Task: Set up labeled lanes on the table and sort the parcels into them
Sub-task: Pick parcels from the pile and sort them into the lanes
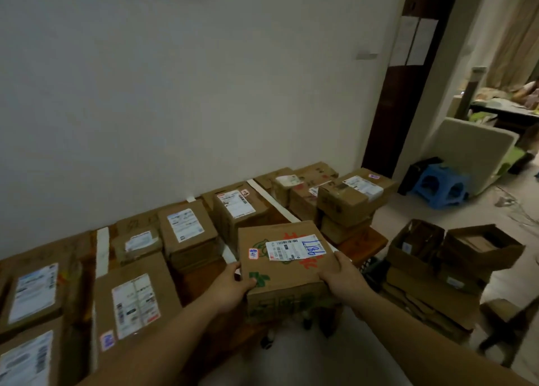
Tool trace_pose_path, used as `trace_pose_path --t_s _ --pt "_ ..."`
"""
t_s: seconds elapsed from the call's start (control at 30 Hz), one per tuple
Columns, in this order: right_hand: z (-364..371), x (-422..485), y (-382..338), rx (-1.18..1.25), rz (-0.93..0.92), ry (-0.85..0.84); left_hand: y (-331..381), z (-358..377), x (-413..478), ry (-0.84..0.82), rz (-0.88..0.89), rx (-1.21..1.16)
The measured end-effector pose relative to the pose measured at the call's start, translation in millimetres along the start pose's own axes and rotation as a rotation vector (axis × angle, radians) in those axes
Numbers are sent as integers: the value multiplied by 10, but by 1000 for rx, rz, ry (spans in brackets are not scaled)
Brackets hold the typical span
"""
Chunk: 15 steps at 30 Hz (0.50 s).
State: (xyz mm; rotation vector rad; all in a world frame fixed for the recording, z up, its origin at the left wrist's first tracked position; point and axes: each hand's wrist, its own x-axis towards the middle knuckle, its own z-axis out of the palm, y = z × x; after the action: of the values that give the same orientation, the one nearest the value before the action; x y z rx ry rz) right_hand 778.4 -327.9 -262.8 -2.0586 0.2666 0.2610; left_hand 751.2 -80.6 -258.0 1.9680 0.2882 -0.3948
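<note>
Head view: the sorting looks well advanced. White tape strips (102, 247) run across the brown table (201, 280) from the wall toward the near edge and split it into lanes. Dark marks beside them may be lane labels, but they are too blurred to read. Cardboard parcels with shipping labels fill the lanes:

- the left lane parcels (135, 301)
- the middle lane parcels (186, 228)
- a stack of parcels (350, 196) at the far right end

At least one parcel is not yet placed, the printed cardboard box (287, 266), which is in both hands at the table's near edge. It sits in front of the middle lane, over the line of a second tape strip (274, 202), and I cannot tell whether it rests on the table or hangs just off it. The left hand (233, 283) clamps its near left corner with the thumb on top. The right hand (341, 277) grips the right edge the same way. Open cartons (481, 245) stand on the floor to the right, and it is unclear whether they hold more parcels.

The box is level, label side up, and turned slightly so its right side lies farther from the person. Its top is close to square, so no long axis is plain. The shipping label (294, 247) runs left to right, and its blue handwritten number lies sideways to the person.
</note>
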Motion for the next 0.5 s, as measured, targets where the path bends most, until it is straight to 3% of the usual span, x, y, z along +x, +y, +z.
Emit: trace_pose_path --t_s 0.2,0.5 --pt "-344 757 306 -161 -85 -129 81 662 389 91 -130 -91" --pt "-348 1226 536 -60 -201 -349 -109 1017 546 201 -238 -166"
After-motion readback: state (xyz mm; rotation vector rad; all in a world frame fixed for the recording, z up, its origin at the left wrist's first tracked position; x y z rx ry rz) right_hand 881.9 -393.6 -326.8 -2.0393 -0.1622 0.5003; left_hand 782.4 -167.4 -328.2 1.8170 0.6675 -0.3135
